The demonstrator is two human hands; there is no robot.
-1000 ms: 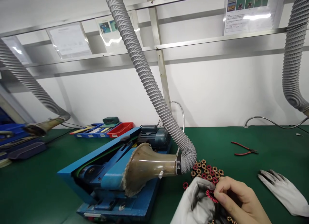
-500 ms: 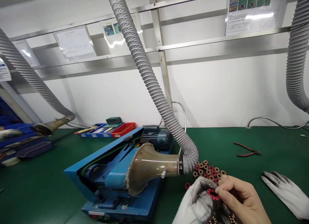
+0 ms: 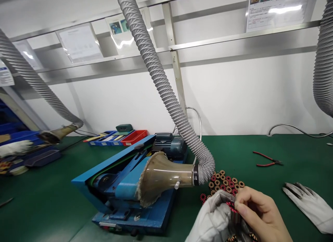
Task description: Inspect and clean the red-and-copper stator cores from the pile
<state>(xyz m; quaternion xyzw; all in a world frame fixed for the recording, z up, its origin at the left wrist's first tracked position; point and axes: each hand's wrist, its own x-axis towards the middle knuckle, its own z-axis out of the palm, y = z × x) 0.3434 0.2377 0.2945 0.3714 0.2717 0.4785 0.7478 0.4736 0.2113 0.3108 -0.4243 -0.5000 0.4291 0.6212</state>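
Fingers of the bare right hand [image 3: 261,216] are pinched on a small red-and-black wound rotor [image 3: 231,206], now pressed lower into the white-gloved left hand [image 3: 213,221], which is cupped around it. Loose copper-and-red rotors [image 3: 225,182] lie just beyond both hands.

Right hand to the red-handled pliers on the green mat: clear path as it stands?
Probably yes. The bare right hand is busy pinching a small red wound part against the gloved left hand, but only open green mat lies between it and the red-handled pliers. The loose white glove lies off to the side.
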